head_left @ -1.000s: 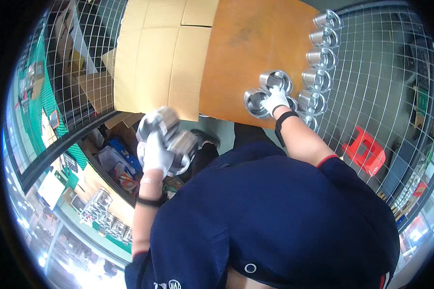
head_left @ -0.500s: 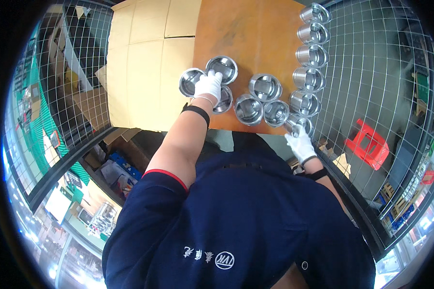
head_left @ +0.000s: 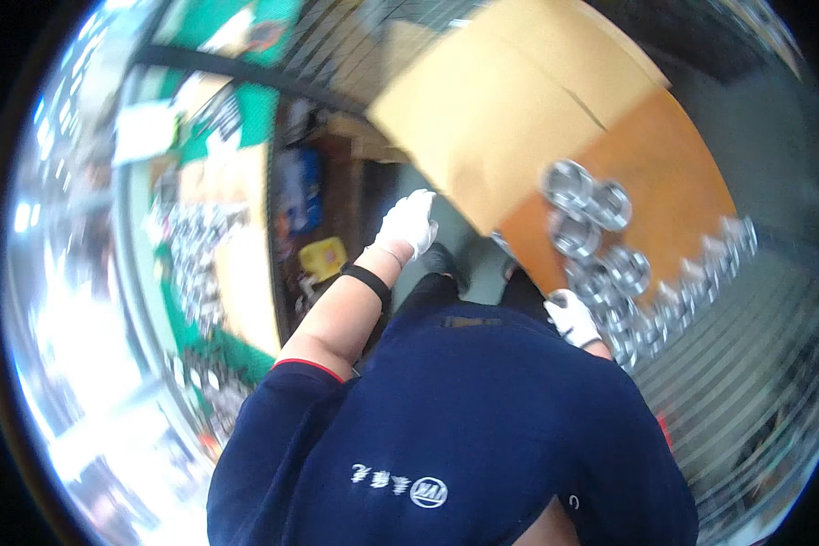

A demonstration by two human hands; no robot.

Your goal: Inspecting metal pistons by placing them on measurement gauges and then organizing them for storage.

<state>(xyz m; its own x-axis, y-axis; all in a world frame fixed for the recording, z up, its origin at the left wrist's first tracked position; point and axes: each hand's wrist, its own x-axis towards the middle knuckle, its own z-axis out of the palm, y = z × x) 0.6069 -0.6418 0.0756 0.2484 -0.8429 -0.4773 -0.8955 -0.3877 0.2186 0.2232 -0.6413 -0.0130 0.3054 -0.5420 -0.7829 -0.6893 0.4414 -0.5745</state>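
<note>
My left hand (head_left: 409, 225), in a white glove, hangs off the table's near side, over the gap between the table and the shelving. Its fingers are slightly bent, thumb apart, with nothing seen in them. My right hand (head_left: 573, 320), also gloved, is at the table's near edge beside the nearest pistons; blur hides what its fingers do. Several silver, hollow metal pistons stand on the brown table top (head_left: 669, 173): a cluster of three with one piston (head_left: 575, 234) nearest, another group with a piston (head_left: 628, 269), and a row of pistons (head_left: 712, 259) along the right edge.
Cardboard sheets (head_left: 510, 100) cover the table's left part. At the left is a shelf with a blue box (head_left: 302, 189) and a yellow container (head_left: 324, 258). A bench (head_left: 238, 273) beyond it carries many blurred metal parts. Wire mesh (head_left: 692, 400) lies at the right.
The view has swung left, so the table now appears turned at the upper right. My left hand has let go of the piston cluster and moved off the table. My right hand remains near the edge.
</note>
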